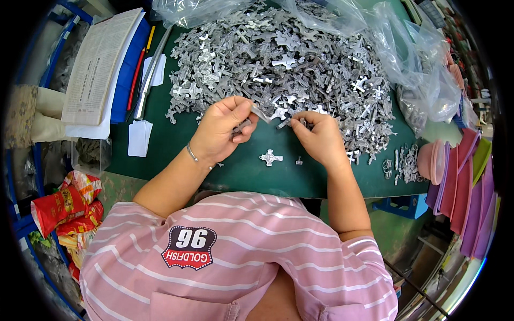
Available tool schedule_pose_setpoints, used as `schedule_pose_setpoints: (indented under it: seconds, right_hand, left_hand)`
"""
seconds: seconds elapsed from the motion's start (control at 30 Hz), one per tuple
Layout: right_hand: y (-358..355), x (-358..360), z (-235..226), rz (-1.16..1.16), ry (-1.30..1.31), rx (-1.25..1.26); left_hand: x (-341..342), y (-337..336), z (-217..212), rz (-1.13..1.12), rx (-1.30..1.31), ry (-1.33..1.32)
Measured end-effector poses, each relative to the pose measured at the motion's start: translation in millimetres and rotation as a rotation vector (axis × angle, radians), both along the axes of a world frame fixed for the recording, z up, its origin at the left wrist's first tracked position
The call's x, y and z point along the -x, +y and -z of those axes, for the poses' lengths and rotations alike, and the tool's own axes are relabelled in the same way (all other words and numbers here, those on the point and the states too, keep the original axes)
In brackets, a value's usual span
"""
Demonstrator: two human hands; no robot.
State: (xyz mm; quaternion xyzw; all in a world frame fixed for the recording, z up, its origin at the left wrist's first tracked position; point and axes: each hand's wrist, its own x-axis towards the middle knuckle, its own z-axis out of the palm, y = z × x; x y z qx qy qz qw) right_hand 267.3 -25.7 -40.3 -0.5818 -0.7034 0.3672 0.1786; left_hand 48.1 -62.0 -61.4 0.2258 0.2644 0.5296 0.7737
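A large heap of small grey metal crosses (278,53) covers the far part of the green table. In front of it, my left hand (225,125) is closed, with a flat grey metal piece (261,114) between thumb and forefinger. More grey metal pieces (242,127) show in its curled fingers. My right hand (324,140) pinches a small grey metal piece (284,124), whose exact shape is too small to tell. Between my forearms a single metal cross (271,157) lies flat on the table, and right of it sits a tiny metal piece (299,160).
Clear plastic bags (423,80) lie behind and right of the heap. A smaller pile of metal parts (409,165) is near the pink and purple plastic bins (460,182). At left are a blue tray (131,67) with papers, a long metal tool (152,75), pens and white slips (140,138).
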Motion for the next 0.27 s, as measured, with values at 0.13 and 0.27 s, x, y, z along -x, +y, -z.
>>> schedule_pose_setpoints:
  seconds: [0.13,0.27]
  right_hand:
    - [-4.0,-2.1,-0.1,-0.018,0.025,-0.212]
    - [-5.3,0.5,1.2,-0.155,-0.088,-0.318]
  left_hand:
    - [9.0,-1.1,1.1,0.064,-0.001,-0.303]
    - [10.7,-1.7,-5.5,0.011,0.134,-0.196]
